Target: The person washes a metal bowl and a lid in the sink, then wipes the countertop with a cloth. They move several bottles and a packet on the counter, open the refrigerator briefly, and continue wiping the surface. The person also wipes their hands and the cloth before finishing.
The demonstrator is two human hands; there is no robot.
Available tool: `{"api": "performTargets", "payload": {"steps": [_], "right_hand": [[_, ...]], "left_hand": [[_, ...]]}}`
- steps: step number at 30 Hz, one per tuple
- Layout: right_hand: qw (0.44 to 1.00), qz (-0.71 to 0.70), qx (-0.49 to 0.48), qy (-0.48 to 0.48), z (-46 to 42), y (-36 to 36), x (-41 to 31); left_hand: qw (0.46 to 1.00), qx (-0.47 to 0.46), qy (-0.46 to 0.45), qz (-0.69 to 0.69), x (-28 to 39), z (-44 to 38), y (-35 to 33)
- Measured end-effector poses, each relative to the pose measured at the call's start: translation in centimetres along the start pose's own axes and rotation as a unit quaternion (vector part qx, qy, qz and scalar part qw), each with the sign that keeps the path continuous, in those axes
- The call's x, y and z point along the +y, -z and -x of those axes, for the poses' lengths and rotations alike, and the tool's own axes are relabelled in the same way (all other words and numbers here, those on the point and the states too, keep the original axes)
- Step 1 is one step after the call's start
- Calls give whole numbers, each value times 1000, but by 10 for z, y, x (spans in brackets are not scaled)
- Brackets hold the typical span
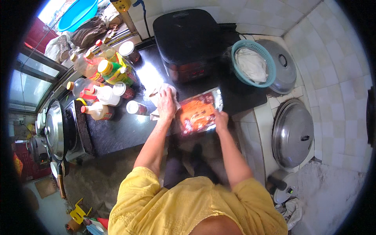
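My left hand [166, 105] lies over a crumpled whitish cloth [172, 89] on the black countertop [123, 132], its fingers curled onto the fabric. In my right hand [221, 121] is a flat plastic packet [197, 114] with orange-red print and a silvery edge. I grip it by its right side, and it is tilted at the counter's front edge, slightly blurred. A small white-lidded jar [137, 107] stands just left of the cloth. Behind both hands sits a black box-shaped appliance [185, 38] with a red-lit display.
Several bottles [106, 72] and lidded jars crowd the counter's left. A lidded pan [55, 129] sits on the stove beyond them. To the right are a teal plastic basket [272, 70] holding white cloth, a grey lid [286, 66] behind it, and a large domed metal lid [293, 135].
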State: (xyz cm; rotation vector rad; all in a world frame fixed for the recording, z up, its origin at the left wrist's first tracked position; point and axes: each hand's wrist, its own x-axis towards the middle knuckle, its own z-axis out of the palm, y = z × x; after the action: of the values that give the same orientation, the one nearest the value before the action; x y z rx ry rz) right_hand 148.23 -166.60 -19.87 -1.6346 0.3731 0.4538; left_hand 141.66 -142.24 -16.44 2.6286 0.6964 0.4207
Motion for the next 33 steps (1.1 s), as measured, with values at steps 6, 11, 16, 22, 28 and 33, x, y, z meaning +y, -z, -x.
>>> {"api": "performTargets", "payload": {"steps": [6, 11, 16, 22, 28, 33], "right_hand": [[995, 101, 19, 18, -14, -4, -15], [983, 154, 76, 69, -22, 7, 18], [966, 186, 88, 155, -47, 5, 43], [980, 165, 32, 108, -64, 24, 1], [924, 330, 95, 169, -93, 34, 2], [983, 179, 25, -24, -105, 36, -20]], "left_hand": [[995, -26, -87, 42, 76, 82, -30], [989, 1, -114, -91, 66, 97, -48], [997, 32, 10, -69, 12, 85, -25], [998, 44, 20, 42, 23, 71, -28], [999, -8, -24, -33, 23, 89, -30], [995, 99, 0, 11, -35, 119, 15]]}}
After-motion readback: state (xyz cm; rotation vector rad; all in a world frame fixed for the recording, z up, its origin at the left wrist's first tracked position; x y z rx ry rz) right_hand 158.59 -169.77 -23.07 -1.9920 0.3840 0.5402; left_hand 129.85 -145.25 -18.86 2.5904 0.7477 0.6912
